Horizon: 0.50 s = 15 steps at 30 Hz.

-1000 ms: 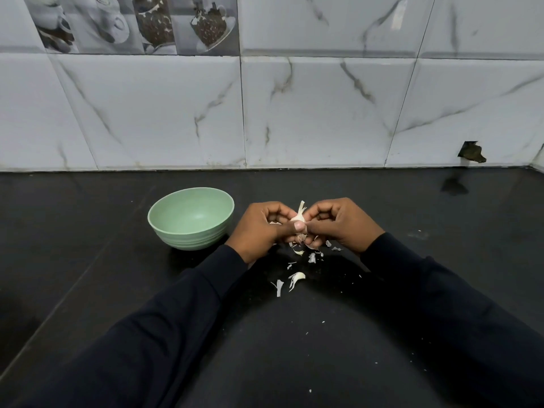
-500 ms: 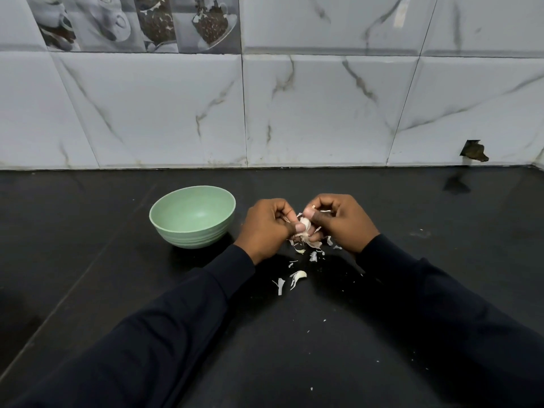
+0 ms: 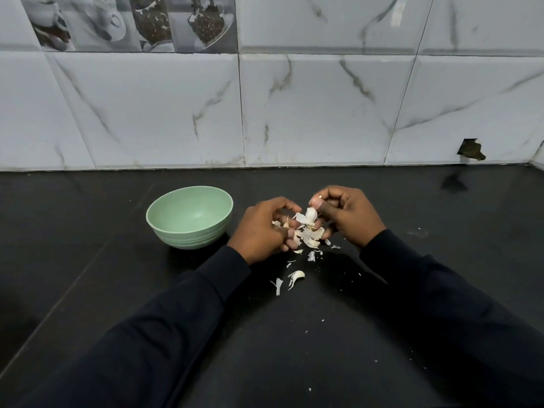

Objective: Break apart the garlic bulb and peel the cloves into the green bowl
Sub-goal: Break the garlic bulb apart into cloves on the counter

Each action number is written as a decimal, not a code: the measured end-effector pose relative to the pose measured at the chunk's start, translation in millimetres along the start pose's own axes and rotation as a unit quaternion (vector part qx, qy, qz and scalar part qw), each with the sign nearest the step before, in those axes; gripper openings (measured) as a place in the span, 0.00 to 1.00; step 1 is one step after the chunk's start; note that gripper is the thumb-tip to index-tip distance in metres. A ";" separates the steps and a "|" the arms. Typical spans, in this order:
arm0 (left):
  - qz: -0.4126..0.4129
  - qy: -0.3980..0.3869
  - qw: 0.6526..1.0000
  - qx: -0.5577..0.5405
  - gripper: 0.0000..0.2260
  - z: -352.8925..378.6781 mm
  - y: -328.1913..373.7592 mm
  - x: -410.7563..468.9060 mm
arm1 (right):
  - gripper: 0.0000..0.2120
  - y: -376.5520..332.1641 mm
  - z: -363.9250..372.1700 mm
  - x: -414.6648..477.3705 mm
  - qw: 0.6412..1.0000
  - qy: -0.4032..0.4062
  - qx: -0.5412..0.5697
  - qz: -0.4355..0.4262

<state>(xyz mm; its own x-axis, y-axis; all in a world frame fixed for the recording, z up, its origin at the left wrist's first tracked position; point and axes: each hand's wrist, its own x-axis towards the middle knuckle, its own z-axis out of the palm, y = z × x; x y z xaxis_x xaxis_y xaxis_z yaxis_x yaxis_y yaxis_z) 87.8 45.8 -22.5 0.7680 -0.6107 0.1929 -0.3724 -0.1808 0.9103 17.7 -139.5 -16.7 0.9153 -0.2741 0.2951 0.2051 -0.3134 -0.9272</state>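
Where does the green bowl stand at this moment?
In the head view, the green bowl stands on the black counter, left of centre, close to the left of the left hand and in front of the tiled wall.

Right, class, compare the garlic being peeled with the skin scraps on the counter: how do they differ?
The garlic is a rounded lump; the scraps are thin, curled flakes. The garlic is pinched in the right hand above the counter; the scraps lie loose on it. Both are whitish.
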 end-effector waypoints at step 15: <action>0.020 0.003 0.998 -0.063 0.07 4.1 -1.7 2.9 | 0.07 -1.1 15.6 -3.8 0.999 -0.020 -0.016 -0.030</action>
<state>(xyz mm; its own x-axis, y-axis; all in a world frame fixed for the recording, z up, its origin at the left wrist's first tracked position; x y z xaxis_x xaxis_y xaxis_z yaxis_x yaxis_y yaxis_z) 88.5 41.2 -25.0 0.7567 -0.6112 0.2319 -0.3349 -0.0577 0.9405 19.4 -124.0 -20.4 0.9147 -0.2186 0.3398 0.2491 -0.3572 -0.9002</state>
